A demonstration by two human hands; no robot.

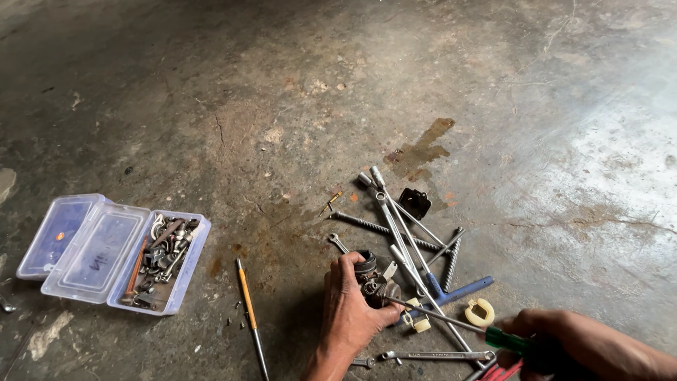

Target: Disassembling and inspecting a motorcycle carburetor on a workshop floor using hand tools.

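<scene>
My left hand (350,308) grips a small dark metal engine part (372,279), like a carburettor, and holds it down on the concrete floor. My right hand (564,342) at the bottom right holds a screwdriver with a green handle (509,341). Its long thin shaft (434,315) reaches left, and the tip touches the part just right of my left thumb.
A heap of wrenches, socket T-handles and a threaded rod (416,240) lies right behind the part, with a blue T-handle (462,289) and a pale clip (481,310). An open clear plastic box of small hardware (166,261) sits at left. A yellow-shafted tool (248,310) lies between.
</scene>
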